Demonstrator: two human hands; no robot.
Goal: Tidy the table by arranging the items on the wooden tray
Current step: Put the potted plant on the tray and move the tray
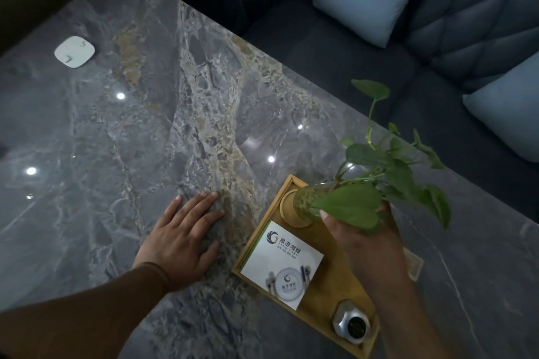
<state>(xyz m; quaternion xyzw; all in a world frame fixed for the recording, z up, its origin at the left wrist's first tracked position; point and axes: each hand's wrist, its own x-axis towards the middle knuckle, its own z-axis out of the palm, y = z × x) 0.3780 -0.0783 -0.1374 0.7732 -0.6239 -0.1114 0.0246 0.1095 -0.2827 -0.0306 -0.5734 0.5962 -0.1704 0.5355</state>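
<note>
Right hand (370,239) curls round the glass vase (303,201) holding the plant (350,204), keeping it tilted with its base at the round coaster (287,208) on the far end of the tray (256,232), while the left hand (186,239) lies flat, fingers spread, on the table (131,125) beside the tray. With the white card (280,259) mid-tray and the silver jar (351,325) at the near end, arranging looks almost done once the vase settles. One white pad (74,51) lies well apart near the far corner, perhaps yet to fetch.
</note>
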